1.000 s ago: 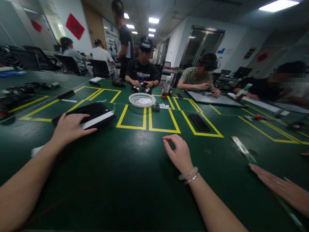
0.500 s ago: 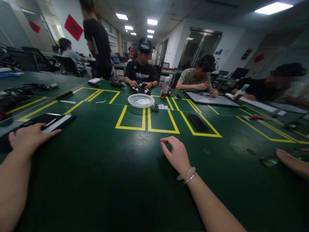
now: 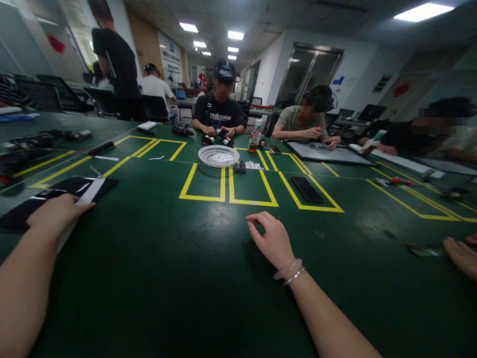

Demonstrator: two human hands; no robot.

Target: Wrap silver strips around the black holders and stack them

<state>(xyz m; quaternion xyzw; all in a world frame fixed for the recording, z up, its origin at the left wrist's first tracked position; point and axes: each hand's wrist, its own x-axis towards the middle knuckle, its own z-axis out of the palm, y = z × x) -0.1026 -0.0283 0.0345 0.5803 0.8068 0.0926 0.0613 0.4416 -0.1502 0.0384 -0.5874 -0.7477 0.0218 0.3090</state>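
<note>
My left hand [image 3: 55,214] is closed on a long, flat white strip [image 3: 90,191], with the thumb over it and the other fingers mostly hidden. The strip's upper end lies over a glossy black flat panel [image 3: 20,211], and its lower end sticks out past the hand's right side. Resting on the green table [image 3: 167,278], my right hand [image 3: 270,238] is empty. Its fingers are loosely bent, with a small gap between thumb and forefinger. Two bracelets [image 3: 290,271] circle the right wrist.
A round white plastic grille [image 3: 218,156] sits mid-table by yellow tape outlines [image 3: 203,199]. A black phone [image 3: 306,189] lies right of it, with a bottle [image 3: 255,138] beyond. Co-workers sit opposite; another person's hand [image 3: 462,253] is near a green circuit board [image 3: 425,251].
My left hand has drawn the white strip off the panel at an angle, its near end now showing below the hand. My right hand stays put. The co-worker's hand at right moved rightward.
</note>
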